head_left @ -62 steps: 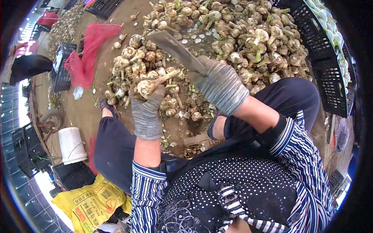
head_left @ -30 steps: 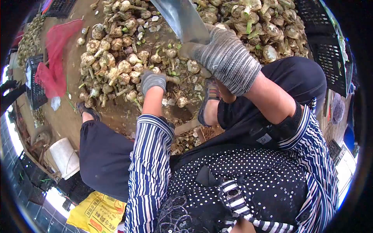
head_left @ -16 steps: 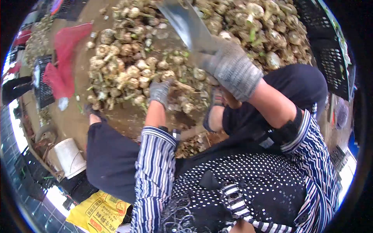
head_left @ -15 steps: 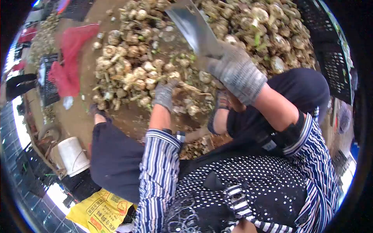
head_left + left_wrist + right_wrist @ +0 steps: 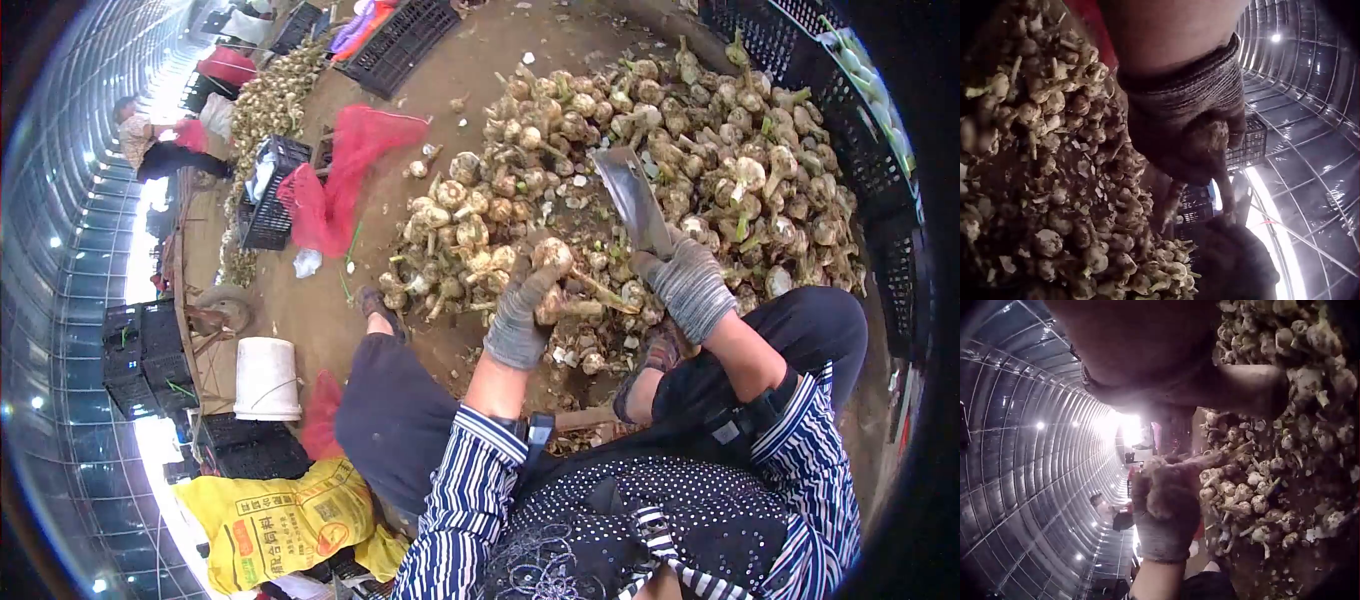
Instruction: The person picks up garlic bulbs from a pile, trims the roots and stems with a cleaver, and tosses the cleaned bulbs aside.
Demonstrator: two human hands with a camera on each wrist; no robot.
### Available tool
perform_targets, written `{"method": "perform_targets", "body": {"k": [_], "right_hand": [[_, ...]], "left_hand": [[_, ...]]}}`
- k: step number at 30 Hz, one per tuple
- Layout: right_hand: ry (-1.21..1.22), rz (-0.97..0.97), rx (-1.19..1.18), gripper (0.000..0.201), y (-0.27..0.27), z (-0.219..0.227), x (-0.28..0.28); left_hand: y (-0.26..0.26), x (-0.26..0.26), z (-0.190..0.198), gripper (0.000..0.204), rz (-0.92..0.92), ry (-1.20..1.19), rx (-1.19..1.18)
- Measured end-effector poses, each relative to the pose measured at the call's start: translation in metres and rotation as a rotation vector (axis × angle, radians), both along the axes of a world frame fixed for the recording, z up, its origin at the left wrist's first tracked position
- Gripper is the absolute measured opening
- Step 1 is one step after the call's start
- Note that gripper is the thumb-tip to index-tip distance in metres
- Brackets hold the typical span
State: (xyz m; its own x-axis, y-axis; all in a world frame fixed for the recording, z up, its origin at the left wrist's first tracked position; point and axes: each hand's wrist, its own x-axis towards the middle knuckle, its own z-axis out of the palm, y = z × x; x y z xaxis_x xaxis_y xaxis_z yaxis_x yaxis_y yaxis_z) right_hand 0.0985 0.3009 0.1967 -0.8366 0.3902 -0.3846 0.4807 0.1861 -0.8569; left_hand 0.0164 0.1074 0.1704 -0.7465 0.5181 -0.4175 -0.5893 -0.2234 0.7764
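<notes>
In the head view my gloved left hand [image 5: 517,322] grips a dirt-streaked garlic bulb [image 5: 552,256], its stem pointing right toward my other hand. Just below, a second garlic bulb [image 5: 550,305] with a stem lies against the same fingers. The left wrist view shows two stems hanging from this hand [image 5: 1179,140]. My gloved right hand [image 5: 688,290] holds a cleaver [image 5: 632,195] by its handle, which the fingers hide. Its broad blade points up and away over the pile. The heap of garlic bulbs [image 5: 760,180] spreads on the ground beyond both hands.
Black crates [image 5: 880,150] stand at the right, one holding pale trimmed bulbs. Red netting [image 5: 350,170] lies by another crate [image 5: 272,205] on the left. A white bucket [image 5: 267,380] and a yellow sack [image 5: 285,520] sit near my left leg. Another person [image 5: 150,145] is farther back.
My left hand raised one garlic bulb near the cleaver, went down into the pile, and is now up again with garlic. The right hand keeps the cleaver throughout. The head view has swung left.
</notes>
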Motion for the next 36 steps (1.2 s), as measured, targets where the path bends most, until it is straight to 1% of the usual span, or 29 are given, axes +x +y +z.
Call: {"method": "perform_targets", "body": {"k": [1, 2, 4, 6, 7, 8, 9, 10, 11, 12, 13, 14, 15, 16, 18, 20, 21, 23, 26, 28, 30, 31, 32, 33, 34, 35, 36], "right_hand": [[0.08, 0.004, 0.021, 0.034, 0.0, -0.015, 0.0], [0.161, 0.007, 0.041, 0.034, 0.0, -0.026, 0.0], [0.147, 0.037, 0.06, 0.031, 0.0, -0.024, -0.003], [0.169, 0.18, 0.339, 0.026, -0.005, -0.016, -0.002], [0.166, 0.213, 0.445, 0.02, -0.01, -0.016, -0.002], [0.156, 0.256, 0.528, 0.017, -0.015, 0.012, 0.004], [0.368, 0.366, 0.663, 0.02, -0.012, 0.001, 0.004], [0.483, 0.415, 0.708, 0.022, -0.011, -0.004, 0.007], [0.611, 0.46, 0.752, 0.024, -0.013, -0.006, 0.008], [0.571, 0.47, 0.753, 0.024, -0.016, -0.007, 0.012], [0.585, 0.534, 0.871, 0.021, -0.019, -0.007, 0.013], [0.605, 0.599, 0.988, 0.017, -0.021, -0.006, 0.013], [0.587, 0.655, 0.954, 0.018, -0.02, -0.006, 0.012], [0.574, 0.661, 0.958, 0.018, -0.02, -0.003, 0.012], [0.518, 0.729, 0.962, 0.032, -0.02, 0.004, 0.012], [0.484, 0.76, 0.972, 0.033, -0.022, 0.005, 0.013], [0.514, 0.778, 0.967, 0.033, -0.023, 0.004, 0.013], [0.542, 0.8, 0.961, 0.033, -0.024, 0.001, 0.013], [0.586, 0.756, 0.927, 0.034, -0.021, -0.001, 0.01], [0.586, 0.746, 0.893, 0.033, -0.017, -0.004, 0.008], [0.667, 0.707, 0.95, 0.032, -0.014, -0.017, 0.002], [0.637, 0.72, 0.941, 0.029, -0.01, -0.021, -0.001], [0.636, 0.719, 0.946, 0.029, 0.005, -0.03, -0.009], [0.305, 0.648, 0.889, 0.027, 0.023, -0.042, -0.017], [-0.009, 0.572, 0.812, 0.025, 0.026, -0.04, -0.025], [0.014, 0.588, 0.818, 0.025, 0.019, -0.037, -0.027], [0.07, 0.475, 0.766, 0.021, 0.011, -0.023, -0.021]], "left_hand": [[-0.004, -0.001, 0.003, 0.049, -0.032, -0.049, 0.008], [-0.012, -0.002, -0.005, 0.051, -0.067, -0.048, -0.019], [-0.021, 0.008, 0.008, 0.061, -0.079, -0.023, 0.069], [-0.026, 0.013, 0.018, 0.062, -0.052, -0.024, 0.028], [-0.029, 0.016, 0.019, 0.06, -0.044, 0.051, -0.09], [-0.032, 0.023, 0.017, 0.059, -0.044, 0.106, -0.207], [-0.032, 0.024, 0.02, 0.057, -0.098, 0.156, -0.269], [-0.031, 0.02, 0.021, 0.056, -0.154, 0.204, -0.325], [-0.03, 0.012, 0.016, 0.054, -0.296, 0.524, -0.372], [-0.029, 0.008, 0.01, 0.052, -0.434, 0.86, -0.404], [-0.03, 0.006, 0.01, 0.052, -0.486, 0.987, -0.428], [-0.028, 0.007, 0.008, 0.051, -0.488, 0.958, -0.414], [-0.027, 0.008, 0.006, 0.051, -0.471, 0.887, -0.382], [-0.028, 0.01, 0.005, 0.051, -0.422, 0.748, -0.318], [-0.03, 0.015, 0.007, 0.05, -0.312, 0.47, -0.176], [-0.032, 0.021, 0.008, 0.049, -0.259, 0.336, -0.111], [-0.035, 0.022, 0.009, 0.049, -0.239, 0.298, -0.101], [-0.04, 0.025, 0.01, 0.048, -0.216, 0.252, -0.1], [-0.046, 0.023, 0.008, 0.047, -0.217, 0.245, -0.151], [-0.05, 0.019, 0.008, 0.047, -0.269, 0.298, -0.254], [-0.051, 0.018, 0.014, 0.046, -0.355, 0.405, -0.395], [-0.047, 0.021, 0.027, 0.046, -0.356, 0.406, -0.392], [-0.042, 0.026, 0.044, 0.051, -0.344, 0.336, -0.327], [-0.036, 0.031, 0.063, 0.056, -0.333, 0.267, -0.266], [-0.036, 0.035, 0.074, 0.06, -0.313, 0.202, -0.211], [-0.034, 0.04, 0.074, 0.07, -0.159, 0.23, -0.221], [-0.037, 0.031, 0.062, 0.076, -0.146, 0.281, -0.175]]}}
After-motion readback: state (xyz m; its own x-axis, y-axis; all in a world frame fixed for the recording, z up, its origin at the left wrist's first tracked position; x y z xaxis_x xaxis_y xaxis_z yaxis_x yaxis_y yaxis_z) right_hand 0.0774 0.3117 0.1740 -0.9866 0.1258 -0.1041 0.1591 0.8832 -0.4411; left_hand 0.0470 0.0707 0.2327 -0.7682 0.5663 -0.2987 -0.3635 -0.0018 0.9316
